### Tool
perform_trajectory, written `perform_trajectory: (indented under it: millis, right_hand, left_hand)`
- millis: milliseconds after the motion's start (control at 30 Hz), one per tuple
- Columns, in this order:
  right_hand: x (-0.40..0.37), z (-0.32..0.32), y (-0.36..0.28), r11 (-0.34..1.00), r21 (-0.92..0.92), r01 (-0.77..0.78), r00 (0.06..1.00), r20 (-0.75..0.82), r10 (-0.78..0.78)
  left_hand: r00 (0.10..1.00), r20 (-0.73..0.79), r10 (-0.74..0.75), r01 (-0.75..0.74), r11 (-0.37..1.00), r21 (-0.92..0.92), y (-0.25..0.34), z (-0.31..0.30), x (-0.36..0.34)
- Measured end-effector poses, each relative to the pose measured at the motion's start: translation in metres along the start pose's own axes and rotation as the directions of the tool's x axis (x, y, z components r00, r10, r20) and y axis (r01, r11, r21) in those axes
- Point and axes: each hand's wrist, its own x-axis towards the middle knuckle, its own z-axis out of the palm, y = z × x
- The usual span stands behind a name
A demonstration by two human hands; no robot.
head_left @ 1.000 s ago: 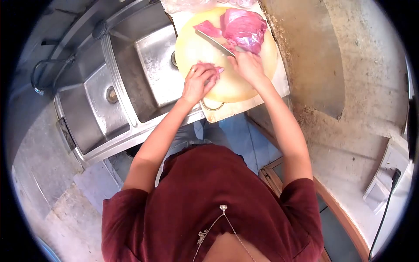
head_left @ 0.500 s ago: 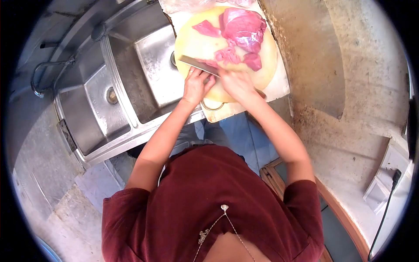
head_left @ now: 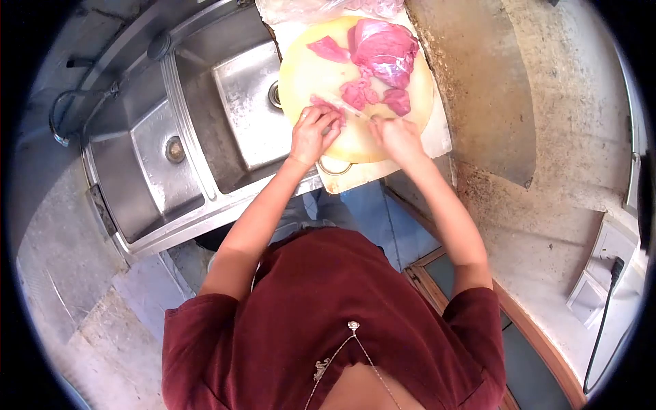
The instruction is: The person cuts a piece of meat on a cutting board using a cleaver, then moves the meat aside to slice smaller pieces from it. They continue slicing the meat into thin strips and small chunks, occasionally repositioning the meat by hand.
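- Rough concrete counter beside steel sink; round cutting board edging over basin.
- Left hand curled, pinning meat strip under fingertips.
- Right hand clenched on knife, edge just beside left fingertips.
- Likely trouble: slick strip sliding from grip, nicked finger; board rocking sinkward.

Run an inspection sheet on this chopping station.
Surface: round cutting board on a white slab, next to the double sink.
Job's things: large raw meat piece; cut pieces; meat strip; knife, blade edge-on and barely visible.
Clutter: plastic bag at the board's far edge.
Hands: left hand curled on the meat strip; right hand closed on the knife.
Cables: black cable hangs from a wall socket, far right, away from the board.
Surroundings: tap behind the sink; rough concrete counter.
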Motion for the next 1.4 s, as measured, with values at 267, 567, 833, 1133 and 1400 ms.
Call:
perform_trajectory:
  millis: [267, 567, 833, 1133, 1400]
  right_hand:
    - [0.005, 0.020, -0.009, 0.997, 0.058, 0.054, 0.998, 0.025, -0.056]
    - [0.035, -0.008, -0.014, 0.966, 0.258, -0.001, 0.996, -0.083, 0.023]
    - [-0.032, -0.003, 0.000, 0.999, -0.033, 0.027, 0.999, 0.023, -0.027]
    - [0.048, 0.012, -0.026, 0.975, 0.195, 0.103, 0.994, -0.057, -0.094]
    - [-0.025, -0.007, -0.006, 0.998, 0.062, 0.003, 0.996, 0.093, -0.009]
  left_hand:
    - [1.000, -0.006, -0.027, 0.027, 0.999, 0.043, -0.002, 0.003, 0.001]
    - [1.000, -0.018, 0.011, -0.011, 1.000, -0.014, 0.004, -0.001, 0.002]
    - [0.999, -0.024, -0.036, 0.037, 0.999, 0.037, -0.006, 0.003, -0.006]
    - [1.000, -0.011, 0.000, 0.000, 1.000, -0.020, 0.000, 0.001, -0.002]
    - [1.000, -0.015, -0.015, 0.014, 1.000, -0.009, -0.004, 0.001, -0.008]
